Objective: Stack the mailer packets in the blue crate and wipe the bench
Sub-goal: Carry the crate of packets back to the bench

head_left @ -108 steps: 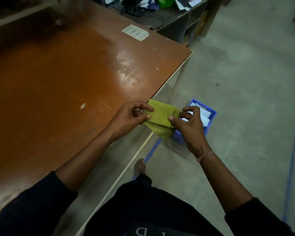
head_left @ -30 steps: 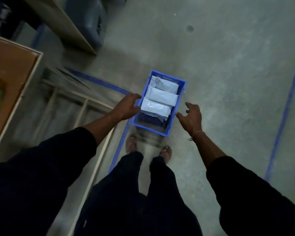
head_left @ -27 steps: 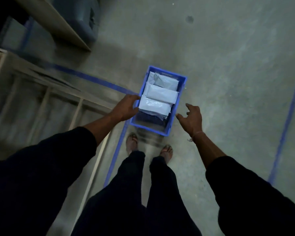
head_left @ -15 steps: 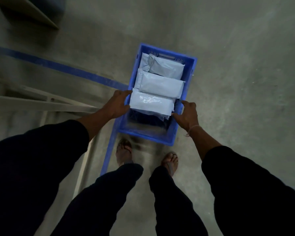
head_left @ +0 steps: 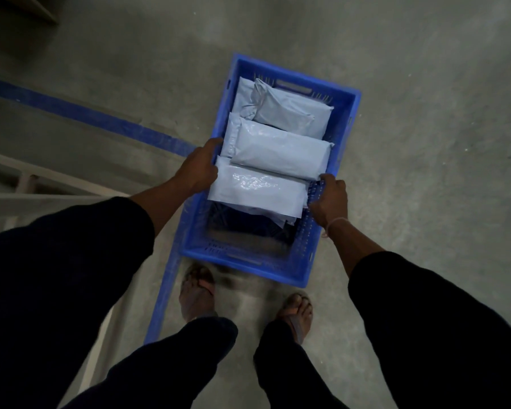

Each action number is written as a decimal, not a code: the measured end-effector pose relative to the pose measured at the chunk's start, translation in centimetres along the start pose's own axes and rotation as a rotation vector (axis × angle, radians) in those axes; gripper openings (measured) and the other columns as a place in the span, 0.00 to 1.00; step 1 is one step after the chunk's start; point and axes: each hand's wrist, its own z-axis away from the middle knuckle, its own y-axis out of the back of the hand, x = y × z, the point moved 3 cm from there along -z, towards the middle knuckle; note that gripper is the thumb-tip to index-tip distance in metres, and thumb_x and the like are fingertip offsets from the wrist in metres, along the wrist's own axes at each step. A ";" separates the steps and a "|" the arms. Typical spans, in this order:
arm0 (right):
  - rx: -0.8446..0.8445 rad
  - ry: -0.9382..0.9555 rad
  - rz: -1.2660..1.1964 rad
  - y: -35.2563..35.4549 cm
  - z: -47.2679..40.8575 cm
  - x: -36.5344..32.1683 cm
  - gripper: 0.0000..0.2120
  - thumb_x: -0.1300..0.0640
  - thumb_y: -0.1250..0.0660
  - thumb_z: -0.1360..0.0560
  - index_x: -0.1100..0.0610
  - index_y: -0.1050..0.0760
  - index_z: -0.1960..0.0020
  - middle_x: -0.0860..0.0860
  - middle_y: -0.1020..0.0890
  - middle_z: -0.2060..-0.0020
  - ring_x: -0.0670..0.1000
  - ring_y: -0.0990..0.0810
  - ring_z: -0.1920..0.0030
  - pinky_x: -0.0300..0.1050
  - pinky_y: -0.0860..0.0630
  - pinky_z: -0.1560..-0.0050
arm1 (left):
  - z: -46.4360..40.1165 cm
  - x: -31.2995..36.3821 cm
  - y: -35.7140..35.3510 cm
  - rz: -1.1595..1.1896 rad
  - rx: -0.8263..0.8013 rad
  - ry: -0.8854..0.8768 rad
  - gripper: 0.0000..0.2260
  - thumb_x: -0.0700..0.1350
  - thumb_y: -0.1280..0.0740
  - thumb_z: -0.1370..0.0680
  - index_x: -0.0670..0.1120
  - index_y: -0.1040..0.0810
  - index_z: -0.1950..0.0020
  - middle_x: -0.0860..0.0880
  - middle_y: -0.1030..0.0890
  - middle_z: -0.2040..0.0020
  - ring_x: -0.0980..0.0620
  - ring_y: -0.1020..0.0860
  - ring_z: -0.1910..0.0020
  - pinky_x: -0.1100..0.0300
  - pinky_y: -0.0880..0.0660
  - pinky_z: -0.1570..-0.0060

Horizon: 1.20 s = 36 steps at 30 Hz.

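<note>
A blue crate (head_left: 347, 134) stands on the concrete floor in front of my feet. Several pale grey mailer packets (head_left: 278, 152) lie stacked across it, filling its far and middle part; the near end shows dark bottom. My left hand (head_left: 199, 169) grips the crate's left rim, fingers curled over the edge beside the nearest packet (head_left: 257, 188). My right hand (head_left: 328, 196) grips the right rim, fingers hooked inside the wall. The bench top and the cloth are out of view.
A blue floor line (head_left: 95, 118) runs diagonally at the left and another strip (head_left: 163, 302) runs toward me by my left foot. The bench's pale wooden frame (head_left: 18, 184) is at the left. My sandalled feet (head_left: 198, 293) stand just short of the crate.
I have leaned closer over the crate. My right hand, open in the air a second ago, now grips the right rim; my left hand stays on the left rim.
</note>
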 end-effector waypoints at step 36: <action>0.075 0.470 0.008 42.6 33.2 -26.1 0.33 0.64 0.40 0.24 0.51 0.43 0.21 0.64 0.29 0.40 0.64 0.25 0.46 0.49 0.28 0.50 | 44.4 26.0 30.2 0.037 0.261 -0.127 0.40 0.50 0.35 0.30 0.53 0.40 0.18 0.36 0.25 0.41 0.38 0.23 0.44 0.59 0.32 0.50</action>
